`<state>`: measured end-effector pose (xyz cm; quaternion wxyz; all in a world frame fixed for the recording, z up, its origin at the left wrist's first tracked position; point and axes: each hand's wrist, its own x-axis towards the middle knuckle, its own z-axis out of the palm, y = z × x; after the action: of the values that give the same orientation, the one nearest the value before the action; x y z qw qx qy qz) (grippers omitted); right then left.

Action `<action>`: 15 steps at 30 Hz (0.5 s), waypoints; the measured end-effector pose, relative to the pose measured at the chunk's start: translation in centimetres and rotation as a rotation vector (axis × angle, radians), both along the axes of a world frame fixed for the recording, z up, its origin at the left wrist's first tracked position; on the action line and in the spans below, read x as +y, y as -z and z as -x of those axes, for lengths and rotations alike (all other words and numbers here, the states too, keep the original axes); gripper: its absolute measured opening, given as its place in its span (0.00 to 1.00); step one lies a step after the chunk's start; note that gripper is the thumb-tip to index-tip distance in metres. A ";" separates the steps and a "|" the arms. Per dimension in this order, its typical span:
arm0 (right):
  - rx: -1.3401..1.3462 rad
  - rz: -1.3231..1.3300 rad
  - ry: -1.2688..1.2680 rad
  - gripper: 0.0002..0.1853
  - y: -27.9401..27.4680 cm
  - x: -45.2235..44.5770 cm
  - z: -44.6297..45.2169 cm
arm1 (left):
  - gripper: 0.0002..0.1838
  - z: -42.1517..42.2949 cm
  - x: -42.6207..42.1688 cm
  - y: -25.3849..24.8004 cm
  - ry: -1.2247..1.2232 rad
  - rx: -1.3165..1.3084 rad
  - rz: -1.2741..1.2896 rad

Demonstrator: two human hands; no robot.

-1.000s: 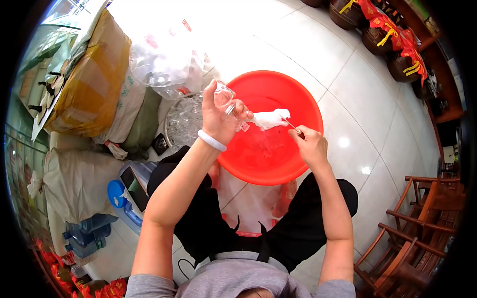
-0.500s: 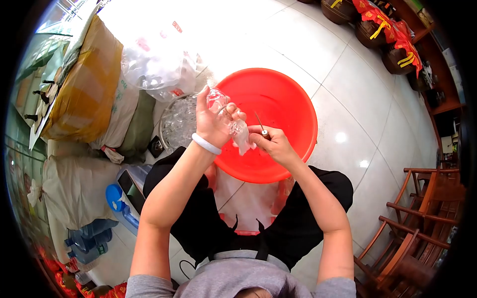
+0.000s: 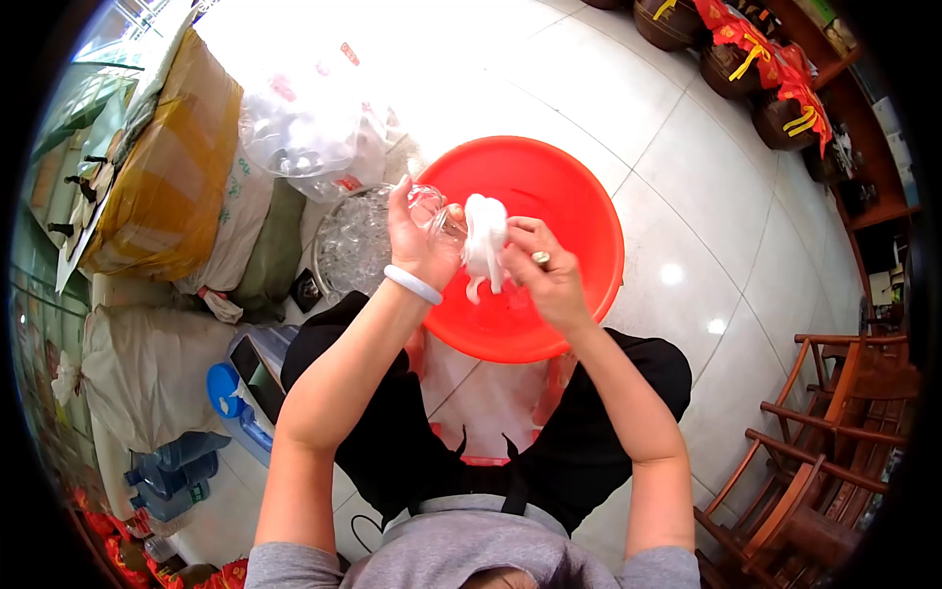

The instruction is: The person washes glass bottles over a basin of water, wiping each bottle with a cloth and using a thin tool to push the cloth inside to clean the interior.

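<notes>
Over a red plastic basin [image 3: 579, 196], my left hand [image 3: 424, 240] is closed around a clear, see-through vessel [image 3: 429, 201], perhaps glass. A soft white clump [image 3: 485, 231] with strips hanging down sits at the vessel's end; I cannot make out its material. My right hand [image 3: 551, 270] is closed on a small awl-like tool [image 3: 541, 258], and only its pale handle end shows now. The fingers of that hand meet the clump's right side, hiding the tool's point. To the left of the basin, a round metal bowl [image 3: 324, 236] holds many clear pieces.
Clear plastic bags [image 3: 299, 128] lie beyond the bowl. At the left stand a taped carton [image 3: 182, 157] and a pale sack [image 3: 147, 378]. Blue plastic bottles [image 3: 177, 481] lie lower left, wooden chairs [image 3: 814, 442] at right, dark jars [image 3: 726, 69] upper right.
The white clump has bulged upward and looks larger and more solid white. My right hand has turned, so the thin spike seen before is hidden. My left hand keeps its grip on the vessel.
</notes>
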<state>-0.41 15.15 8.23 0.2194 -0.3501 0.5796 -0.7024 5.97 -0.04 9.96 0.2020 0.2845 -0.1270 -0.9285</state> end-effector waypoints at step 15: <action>-0.302 -0.025 0.323 0.10 1.0 -3.0 -2.1 | 0.24 1.9 2.8 -0.5 -0.061 0.018 0.117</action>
<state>1.73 12.16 7.21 0.1927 -0.1406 0.5974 -0.7656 4.06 2.80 10.43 0.2475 0.2676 -0.1704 -0.9155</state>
